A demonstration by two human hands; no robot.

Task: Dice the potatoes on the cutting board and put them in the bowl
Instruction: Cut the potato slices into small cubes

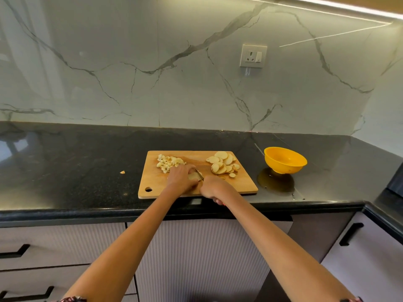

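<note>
A wooden cutting board (242, 184) lies on the black counter. A pile of diced potato (169, 163) sits at its back left, and a heap of round potato slices (223, 165) at its back right. My left hand (181, 178) curls over potato pieces (193, 176) at the board's middle. My right hand (214, 188) grips a knife (199, 175), whose blade lies against those pieces beside my left fingers. The yellow bowl (284, 160) stands on the counter right of the board, with nothing seen inside it.
One stray potato bit (122, 172) lies on the counter left of the board. A wall socket (253, 56) sits on the marble backsplash. The counter edge runs just below the board, with drawers and cabinet doors beneath.
</note>
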